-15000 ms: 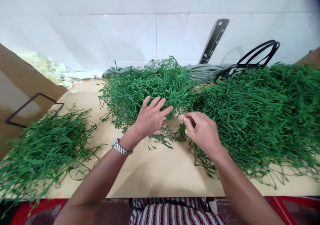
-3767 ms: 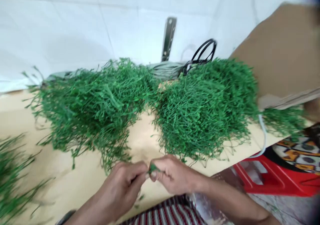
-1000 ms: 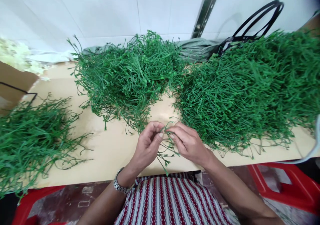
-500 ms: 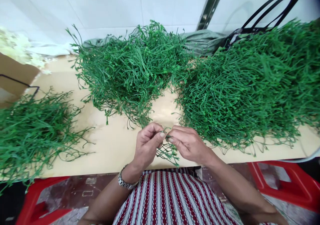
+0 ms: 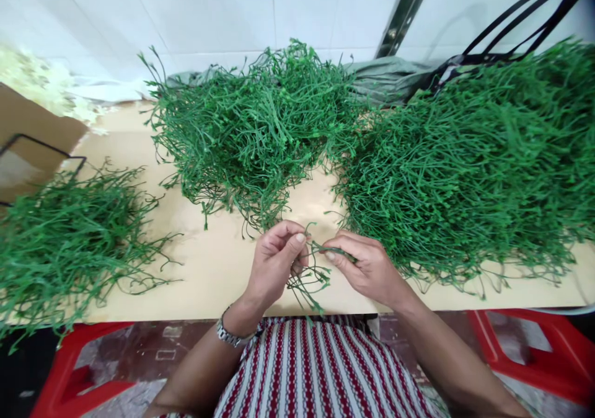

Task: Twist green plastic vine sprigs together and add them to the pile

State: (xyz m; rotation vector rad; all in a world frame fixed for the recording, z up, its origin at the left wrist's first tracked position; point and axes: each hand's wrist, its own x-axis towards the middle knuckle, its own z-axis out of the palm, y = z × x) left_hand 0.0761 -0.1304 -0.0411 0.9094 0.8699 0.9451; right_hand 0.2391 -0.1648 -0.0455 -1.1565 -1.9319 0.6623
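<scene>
My left hand (image 5: pixel 279 258) is closed, thumb against forefinger, on thin green artificial stems (image 5: pixel 309 286). Several of these stems hang out below its fingers with their tips fanned toward me. My right hand (image 5: pixel 360 262) pinches another green stem piece (image 5: pixel 337 249), whose end points at the left fingertips. A small gap separates the two hands. Both are just above the table's front part, between two heaps. Closest to my right hand is the large green stem heap (image 5: pixel 455 176). Beyond my left hand lies the middle stem heap (image 5: pixel 251 126).
At the left a smaller green stem heap (image 5: pixel 79 238) overhangs the edge of the pale table (image 5: pixel 209 281). Behind it are a cardboard box (image 5: pixel 41 126) and pale yellow flowers (image 5: pixel 32 83). A black-handled bag (image 5: pixel 465 61) stands back right. Red stools (image 5: pixel 534 356) are below.
My right hand has drawn away to the right, opening a gap and showing more of its stem piece. The left hand has stayed nearly in place. The view has shifted slightly.
</scene>
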